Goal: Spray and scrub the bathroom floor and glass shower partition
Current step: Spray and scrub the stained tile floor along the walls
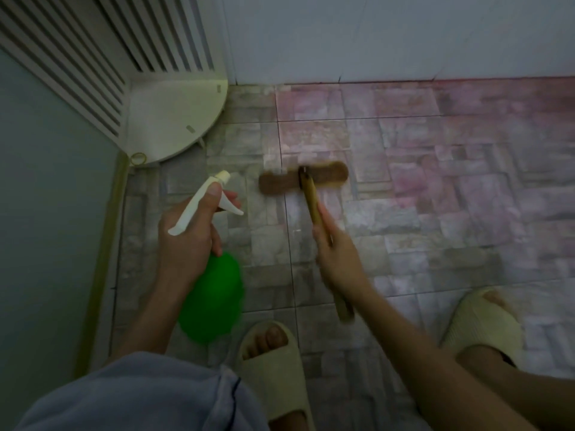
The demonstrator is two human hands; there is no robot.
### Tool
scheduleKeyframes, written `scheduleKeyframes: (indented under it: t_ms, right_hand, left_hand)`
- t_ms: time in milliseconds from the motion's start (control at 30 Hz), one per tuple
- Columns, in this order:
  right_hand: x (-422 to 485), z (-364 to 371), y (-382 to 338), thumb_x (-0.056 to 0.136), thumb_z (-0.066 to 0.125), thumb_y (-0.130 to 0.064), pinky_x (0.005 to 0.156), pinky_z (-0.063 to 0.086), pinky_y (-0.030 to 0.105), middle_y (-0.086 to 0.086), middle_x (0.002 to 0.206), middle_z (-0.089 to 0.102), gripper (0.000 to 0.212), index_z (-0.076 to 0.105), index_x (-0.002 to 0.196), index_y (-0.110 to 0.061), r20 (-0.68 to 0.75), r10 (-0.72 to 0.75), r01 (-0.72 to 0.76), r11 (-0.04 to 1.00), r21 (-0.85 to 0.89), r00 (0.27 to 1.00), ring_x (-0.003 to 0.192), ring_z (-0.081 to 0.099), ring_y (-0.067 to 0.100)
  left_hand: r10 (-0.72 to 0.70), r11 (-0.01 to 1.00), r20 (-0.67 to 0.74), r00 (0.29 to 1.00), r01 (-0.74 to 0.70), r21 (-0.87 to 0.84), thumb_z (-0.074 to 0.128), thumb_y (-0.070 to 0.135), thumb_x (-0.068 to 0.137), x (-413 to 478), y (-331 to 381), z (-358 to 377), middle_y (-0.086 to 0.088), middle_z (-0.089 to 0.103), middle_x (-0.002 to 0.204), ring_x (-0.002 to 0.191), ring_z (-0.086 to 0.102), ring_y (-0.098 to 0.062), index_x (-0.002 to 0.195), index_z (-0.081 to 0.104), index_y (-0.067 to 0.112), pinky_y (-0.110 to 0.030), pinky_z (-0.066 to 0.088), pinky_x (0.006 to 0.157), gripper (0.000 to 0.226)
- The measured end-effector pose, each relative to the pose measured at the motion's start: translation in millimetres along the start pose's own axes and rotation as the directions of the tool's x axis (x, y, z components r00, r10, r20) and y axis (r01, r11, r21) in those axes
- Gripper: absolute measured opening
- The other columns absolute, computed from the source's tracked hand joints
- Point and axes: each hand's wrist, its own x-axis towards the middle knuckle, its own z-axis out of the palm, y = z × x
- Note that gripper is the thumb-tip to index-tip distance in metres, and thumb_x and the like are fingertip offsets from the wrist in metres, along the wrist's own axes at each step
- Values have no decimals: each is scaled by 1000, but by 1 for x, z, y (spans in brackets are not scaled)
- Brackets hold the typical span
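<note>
Left hand [183,234]: fingers curled round the neck of a green spray bottle [211,300], white nozzle aimed toward the white corner shelf [174,119]. Right hand [336,253], blurred: fingers wrapped round the wooden handle of a scrub brush [303,180], brown head flat on the tiled floor [435,197]. Pale slippers [273,362] at bottom.

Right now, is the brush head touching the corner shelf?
Apart. The head view shows a strip of bare floor between the brush head and the corner shelf.
</note>
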Motion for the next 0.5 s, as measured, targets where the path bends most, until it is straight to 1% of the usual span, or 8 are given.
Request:
scheduleKeyframes:
  t_ms: [67,100,133,233,333,367,433,500]
  right_hand:
    - [-74,7,12,102,41,-23,58,53,25,3,96,68,45,35,142,-43,-68,68,-66,997,45,995,65,63,7]
    - [-97,12,13,101,42,-23,64,54,24,1,110,67,47,34,143,-41,-137,80,-75,996,48,987,71,64,8]
    - [-96,16,13,101,42,-22,66,55,27,0,112,67,48,32,146,-38,-188,62,-59,998,22,980,73,64,11]
    - [-1,22,-3,102,39,-23,54,50,31,6,74,59,47,31,148,-30,-169,-6,-5,998,-64,986,58,55,13]
    - [92,-4,-26,102,37,-30,44,45,32,3,62,48,48,27,149,-35,-103,39,-43,998,-37,994,49,47,14]
    - [94,-9,-27,102,37,-31,41,42,27,0,61,47,48,26,149,-37,-67,60,-60,998,-9,996,46,45,12]
    - [58,-9,-8,102,39,-30,45,43,18,-7,69,50,48,27,148,-39,-57,31,-33,999,-34,998,50,47,3]
    - [6,-2,14,102,39,-31,56,43,14,-11,85,52,48,26,147,-43,-101,-33,36,999,30,994,62,47,-3]
  left_hand:
    - [-9,1000,-8,1000,9,-13,47,48,102,2,-4,1,3,72,70,39,50,-12,80,75,54,-23,45,49,35]
    - [-12,1000,-13,1000,12,-23,47,51,100,2,-5,2,6,73,71,39,50,-12,82,77,46,-23,45,49,35]
    - [-11,999,-16,1000,10,-30,47,54,99,2,-4,3,8,74,73,39,50,-12,85,77,39,-23,44,48,36]
    - [0,1000,-7,1000,0,-26,48,49,101,2,-3,5,7,76,78,39,50,-15,88,77,26,-25,44,47,39]
    - [-2,998,-6,1000,2,-65,51,43,101,2,3,10,7,71,66,37,49,-12,81,76,39,-22,44,46,32]
    - [4,997,-4,1000,-4,-71,51,41,101,3,4,12,9,71,64,36,48,-11,79,76,42,-20,43,45,33]
    - [10,996,9,1000,-9,-89,50,38,101,6,5,16,10,72,64,35,47,-10,82,75,40,-19,41,42,31]
    - [11,995,39,999,-7,-98,50,39,101,11,6,21,-5,74,70,35,47,-12,88,75,28,-19,41,42,30]
